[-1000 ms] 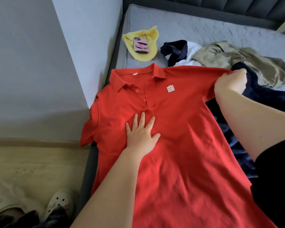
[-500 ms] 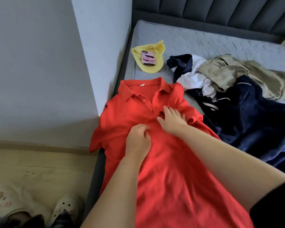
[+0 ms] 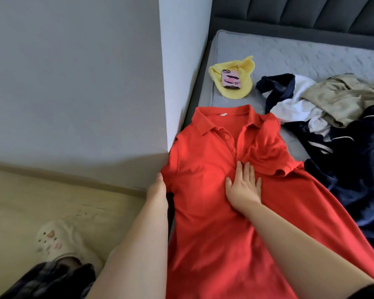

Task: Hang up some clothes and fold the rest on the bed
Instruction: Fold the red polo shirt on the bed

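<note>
A red polo shirt (image 3: 214, 212) lies face up along the left edge of the grey bed (image 3: 289, 50), collar toward the headboard. Its right sleeve is folded in over the chest. My right hand (image 3: 243, 186) presses flat on the chest just below the button placket, fingers straight. My left hand (image 3: 158, 186) is at the shirt's left sleeve, which hangs over the bed's edge. It grips the sleeve with the thumb at the hem and the fingers hidden under the fabric.
A heap of unfolded clothes lies to the right: a navy garment (image 3: 354, 169), a white one (image 3: 294, 106) and a khaki one (image 3: 341, 98). A yellow cloth (image 3: 235, 91) holds a pink phone (image 3: 231, 79). A wall corner (image 3: 166, 83) stands close on the left, above wooden floor.
My right hand folded the right sleeve in over the chest and now lies flat on it. My left hand left the chest and moved out to the left sleeve.
</note>
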`<state>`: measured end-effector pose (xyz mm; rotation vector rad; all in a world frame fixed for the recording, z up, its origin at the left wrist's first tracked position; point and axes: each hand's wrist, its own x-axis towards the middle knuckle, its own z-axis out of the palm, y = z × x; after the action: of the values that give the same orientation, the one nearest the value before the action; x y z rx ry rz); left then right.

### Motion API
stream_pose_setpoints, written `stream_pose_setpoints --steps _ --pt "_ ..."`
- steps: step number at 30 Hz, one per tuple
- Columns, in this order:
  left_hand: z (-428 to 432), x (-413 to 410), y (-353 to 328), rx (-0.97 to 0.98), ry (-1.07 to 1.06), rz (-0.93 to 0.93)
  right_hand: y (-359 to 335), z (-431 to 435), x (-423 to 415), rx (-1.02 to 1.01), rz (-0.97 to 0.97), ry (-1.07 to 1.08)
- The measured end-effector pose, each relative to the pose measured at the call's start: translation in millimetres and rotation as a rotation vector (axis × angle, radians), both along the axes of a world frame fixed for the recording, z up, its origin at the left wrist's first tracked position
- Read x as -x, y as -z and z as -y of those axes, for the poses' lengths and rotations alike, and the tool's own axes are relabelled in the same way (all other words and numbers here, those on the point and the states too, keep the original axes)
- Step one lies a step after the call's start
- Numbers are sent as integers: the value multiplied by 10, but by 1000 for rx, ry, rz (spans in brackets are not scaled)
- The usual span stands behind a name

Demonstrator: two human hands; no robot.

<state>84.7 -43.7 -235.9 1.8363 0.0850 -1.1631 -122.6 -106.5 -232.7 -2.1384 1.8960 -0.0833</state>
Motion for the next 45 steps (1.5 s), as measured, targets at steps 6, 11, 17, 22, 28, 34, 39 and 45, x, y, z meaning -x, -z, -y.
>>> stream_pose_setpoints --steps 6,11,17,22,28,34,39,45 --pt "17 -171 -162 297 -314 -324 33 65 13 -71 -3 -8" --pt "146 -13 -689 317 -650 -29 -28 128 25 -160 65 3" --pt "147 685 -1046 733 571 1031 -286 218 142 -293 458 18" --pt "-42 771 -739 596 478 1014 -411 177 260 -344 739 138" --pt "51 648 -700 288 368 951 -531 240 9 -213 546 258" --pt "157 390 -601 115 517 569 -728 322 -329 -134 532 294" --pt "140 288 -578 65 310 402 -695 305 -433 -19 517 253" --pt "162 529 -703 257 403 1223 -720 245 -261 232 203 24"
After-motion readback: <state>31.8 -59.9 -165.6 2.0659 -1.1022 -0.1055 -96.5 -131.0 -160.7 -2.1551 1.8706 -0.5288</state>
